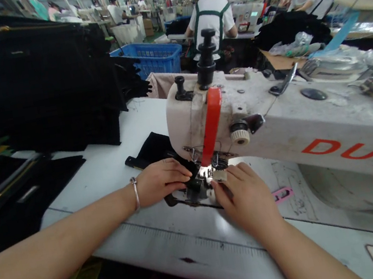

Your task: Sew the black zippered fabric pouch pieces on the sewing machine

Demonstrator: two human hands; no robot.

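Note:
A white sewing machine [189, 110] with a red lever stands before me, its needle area lit by a small lamp. My left hand [161, 180], with a bracelet at the wrist, grips a black fabric piece [154, 148] just left of the presser foot, thumb and fingers closed on its edge. The fabric runs back behind the machine head. At the right of the needle is my right hand [246, 191], its fingers curled close against the foot. What those fingertips hold, if anything, is hidden.
Stacked black fabric pieces [39, 82] rise at the left, and more with gold zippers [0, 192] lie nearer. Behind is a blue basket [159, 56]. A pink bobbin-like holder [283, 195] lies right of my hand. A co-worker [211, 17] sits ahead.

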